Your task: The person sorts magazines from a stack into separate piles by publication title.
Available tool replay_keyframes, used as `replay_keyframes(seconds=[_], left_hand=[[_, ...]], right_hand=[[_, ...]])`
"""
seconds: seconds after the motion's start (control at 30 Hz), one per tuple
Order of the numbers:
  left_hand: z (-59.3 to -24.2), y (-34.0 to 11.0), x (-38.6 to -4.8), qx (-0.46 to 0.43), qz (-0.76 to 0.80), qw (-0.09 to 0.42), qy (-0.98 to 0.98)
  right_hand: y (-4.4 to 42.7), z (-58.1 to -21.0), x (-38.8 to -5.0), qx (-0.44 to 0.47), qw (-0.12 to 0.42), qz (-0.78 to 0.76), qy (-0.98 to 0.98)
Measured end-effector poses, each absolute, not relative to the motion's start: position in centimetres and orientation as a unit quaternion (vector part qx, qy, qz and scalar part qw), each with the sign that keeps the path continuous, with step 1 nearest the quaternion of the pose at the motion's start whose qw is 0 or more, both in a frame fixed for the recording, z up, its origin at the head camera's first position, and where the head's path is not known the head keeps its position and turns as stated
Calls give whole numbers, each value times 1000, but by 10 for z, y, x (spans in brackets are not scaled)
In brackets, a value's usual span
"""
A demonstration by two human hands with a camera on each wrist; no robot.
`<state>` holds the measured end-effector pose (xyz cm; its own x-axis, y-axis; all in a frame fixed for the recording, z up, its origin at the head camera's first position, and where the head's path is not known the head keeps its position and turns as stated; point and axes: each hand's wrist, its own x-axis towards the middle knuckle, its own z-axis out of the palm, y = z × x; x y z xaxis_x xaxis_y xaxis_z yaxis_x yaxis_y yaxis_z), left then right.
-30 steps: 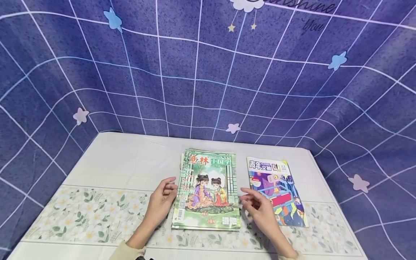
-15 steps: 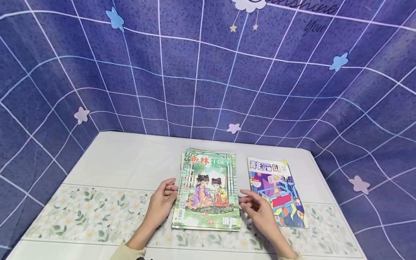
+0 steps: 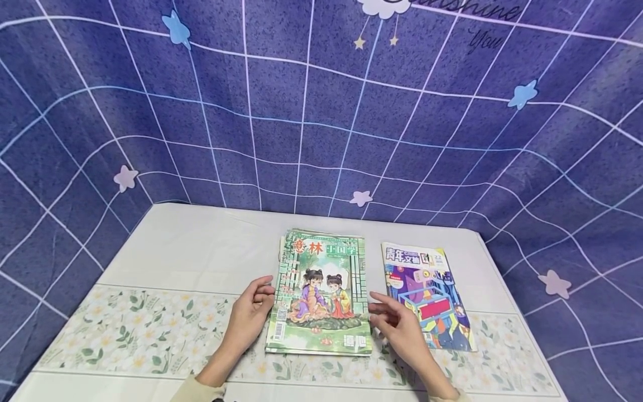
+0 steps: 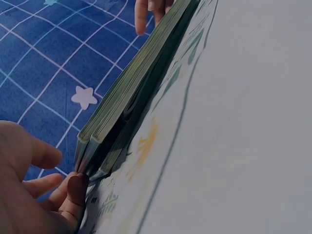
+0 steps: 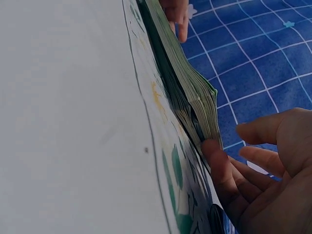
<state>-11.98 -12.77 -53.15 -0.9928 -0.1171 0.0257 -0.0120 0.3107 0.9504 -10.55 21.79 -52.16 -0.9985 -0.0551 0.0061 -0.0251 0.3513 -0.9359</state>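
Observation:
A stack of magazines (image 3: 321, 296) with a green cover showing two cartoon figures lies on the table. My left hand (image 3: 251, 310) is at its left edge, fingers relaxed and slightly bent; in the left wrist view, fingertips of the left hand (image 4: 44, 195) touch the stack's side (image 4: 131, 83). On the other side, my right hand (image 3: 399, 326) rests its fingertips against the right edge, and the right wrist view shows a fingertip of the right hand (image 5: 263, 170) on the page edges (image 5: 195, 92). Neither hand is curled round the stack.
A second magazine (image 3: 427, 301), purple and blue, lies to the right, partly behind my right hand. The white table (image 3: 201, 245) has a floral band (image 3: 145, 329) across it. A blue curtain (image 3: 321, 139) with grid lines and stars hangs behind and at both sides.
My right hand has shifted very slightly left toward the stack. The left hand and both sets of magazines look unmoved.

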Motion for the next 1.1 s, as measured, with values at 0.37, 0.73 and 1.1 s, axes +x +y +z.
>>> replay_keyframes(seconds=[0.37, 0.73, 1.1], left_hand=[[-529, -124, -118, 52, -581, 65, -810], [-526, -124, -116, 42, -576, 91, -811], [-524, -121, -113, 20, -598, 80, -798]], right_hand=[[216, -518, -103, -36, -5, -562, 826], [215, -514, -100, -37, -19, -565, 824], [213, -512, -99, -45, -31, -565, 823]])
